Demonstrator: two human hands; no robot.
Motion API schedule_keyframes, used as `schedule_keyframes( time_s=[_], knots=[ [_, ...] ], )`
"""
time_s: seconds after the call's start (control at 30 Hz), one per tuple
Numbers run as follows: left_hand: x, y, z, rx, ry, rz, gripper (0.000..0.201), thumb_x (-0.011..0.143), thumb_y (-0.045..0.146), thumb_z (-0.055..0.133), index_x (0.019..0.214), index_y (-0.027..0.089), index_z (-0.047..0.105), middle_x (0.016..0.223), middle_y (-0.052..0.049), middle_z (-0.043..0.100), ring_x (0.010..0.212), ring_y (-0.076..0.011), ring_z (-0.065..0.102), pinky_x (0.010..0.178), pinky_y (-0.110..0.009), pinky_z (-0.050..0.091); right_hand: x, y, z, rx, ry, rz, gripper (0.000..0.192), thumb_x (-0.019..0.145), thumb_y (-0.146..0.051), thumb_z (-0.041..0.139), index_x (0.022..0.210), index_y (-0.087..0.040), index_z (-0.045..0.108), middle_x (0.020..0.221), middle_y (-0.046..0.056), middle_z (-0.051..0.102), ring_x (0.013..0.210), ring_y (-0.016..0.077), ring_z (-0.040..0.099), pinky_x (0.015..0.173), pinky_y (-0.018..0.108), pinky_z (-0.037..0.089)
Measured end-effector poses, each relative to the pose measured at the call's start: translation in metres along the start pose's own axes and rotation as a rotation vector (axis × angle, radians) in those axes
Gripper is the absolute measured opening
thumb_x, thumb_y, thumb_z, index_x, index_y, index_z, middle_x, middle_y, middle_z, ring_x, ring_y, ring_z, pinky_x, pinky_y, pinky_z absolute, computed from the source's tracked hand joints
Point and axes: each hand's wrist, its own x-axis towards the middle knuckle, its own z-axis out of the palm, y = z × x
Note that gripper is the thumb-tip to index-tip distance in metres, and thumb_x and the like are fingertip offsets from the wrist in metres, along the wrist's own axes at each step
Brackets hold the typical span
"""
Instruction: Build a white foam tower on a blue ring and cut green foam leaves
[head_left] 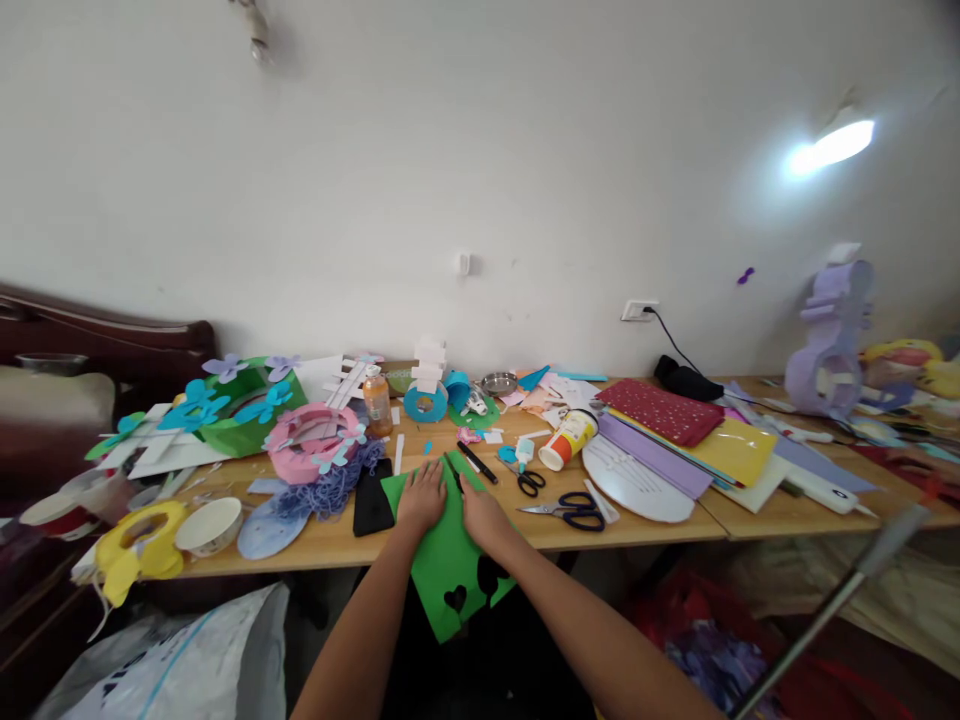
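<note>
A green sheet [439, 570], felt or paper, hangs over the table's front edge, with heart-shaped holes cut near its lower end. My left hand [424, 497] lies flat on its upper left part, fingers stretched out. My right hand [484, 512] grips a slim dark tool [454, 474], perhaps a pen or a blade, whose tip points up and left over the sheet. Its exact kind is too small to make out. Just left of the sheet is a black phone-like slab [373, 500]. A black marker [478, 463] rests beyond my right hand.
Two pairs of scissors [577, 512] [531, 482], a glue bottle [525, 455] and a paper cup [568, 440] are to the right. Pink [309, 445] and green paper rings [244, 410] stand left, near an orange bottle [377, 402]. Another person's hand [919, 465] shows far right.
</note>
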Motion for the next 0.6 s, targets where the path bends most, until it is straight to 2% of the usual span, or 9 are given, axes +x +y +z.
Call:
schedule_keyframes(
  time_s=[0.37,0.6],
  knots=[
    [0.001,0.0,-0.001,0.001,-0.014,-0.011,0.055,0.102,0.033,0.028,0.154,0.019,0.038,0.161,-0.005,0.034,0.149,-0.0254,0.029,0.121,-0.05,0.024,-0.005,-0.004,-0.006,-0.081,-0.034,-0.01,0.057,0.101,-0.02,0.033,0.157,-0.017,0.032,0.11,0.018,0.073,0.098,0.0296,0.071,0.081,0.036,0.054],
    [0.0,0.002,-0.004,0.013,-0.015,-0.014,0.055,0.102,0.033,0.027,0.154,0.018,0.036,0.161,-0.005,0.033,0.15,-0.0243,0.027,0.122,-0.049,0.022,-0.005,-0.013,-0.013,-0.163,-0.114,-0.008,0.067,0.093,-0.006,0.035,0.159,-0.018,0.027,0.109,0.017,0.073,0.1,0.0297,0.071,0.083,0.037,0.054]
  ],
)
